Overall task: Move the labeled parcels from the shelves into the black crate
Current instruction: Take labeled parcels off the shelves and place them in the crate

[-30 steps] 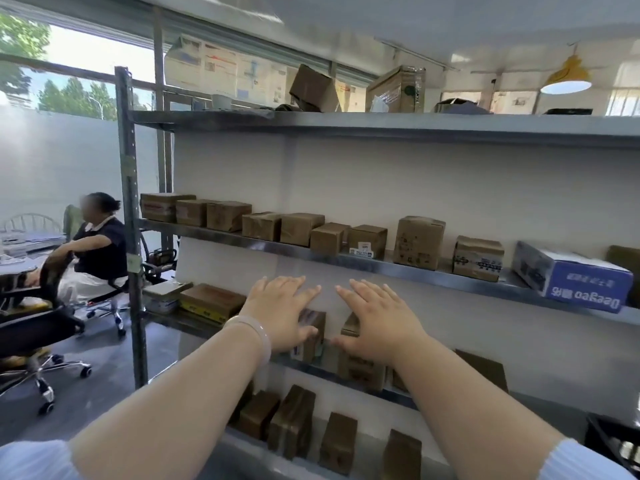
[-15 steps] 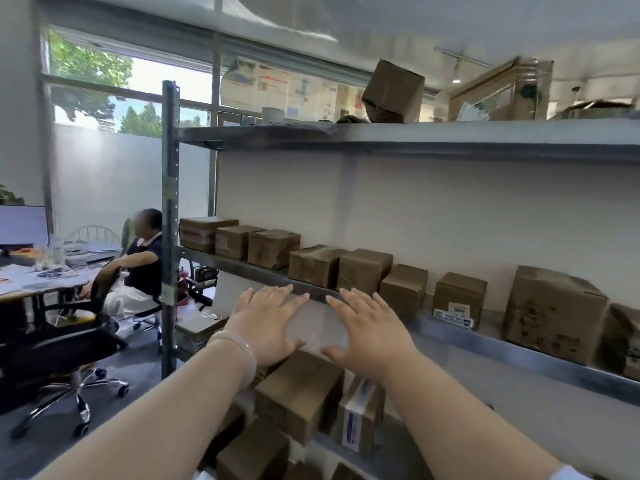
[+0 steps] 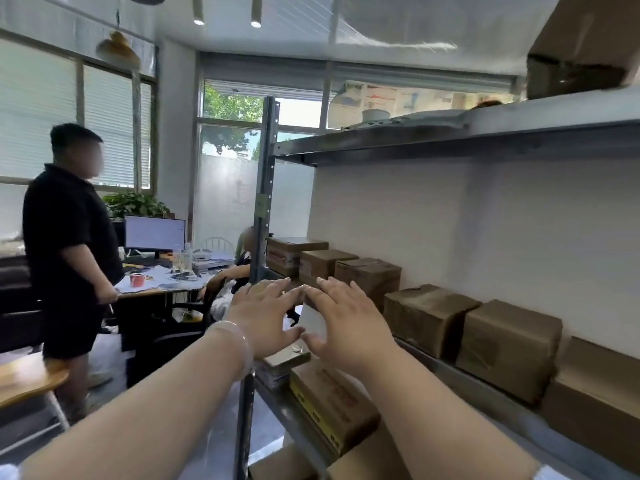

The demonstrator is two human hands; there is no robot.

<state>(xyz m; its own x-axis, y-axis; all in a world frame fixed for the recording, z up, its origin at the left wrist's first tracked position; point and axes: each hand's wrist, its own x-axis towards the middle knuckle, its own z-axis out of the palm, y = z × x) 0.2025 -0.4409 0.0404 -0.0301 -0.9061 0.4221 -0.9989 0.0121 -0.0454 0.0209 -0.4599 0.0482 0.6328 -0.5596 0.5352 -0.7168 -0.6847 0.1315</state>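
Brown cardboard parcels (image 3: 427,318) stand in a row on the metal shelf (image 3: 485,382) at chest height, reaching back to the shelf's left end. My left hand (image 3: 265,317) and my right hand (image 3: 346,323) are stretched out side by side in front of that row, fingers spread, palms down, holding nothing. They hover near the leftmost parcels (image 3: 325,263) without gripping any. A flat brown box with yellow edging (image 3: 332,407) lies on the shelf below. The black crate is not in view.
The shelf's upright post (image 3: 261,230) stands just left of my hands. A person in black (image 3: 69,258) stands at the left by a desk (image 3: 162,282) with a monitor. Another person sits behind the post. A big carton (image 3: 585,46) sits on the top shelf.
My view has swung left and closer to the shelf's left end. Both hands stay open and side by side, now level with the middle shelf's leftmost parcels. A standing person has come into view.
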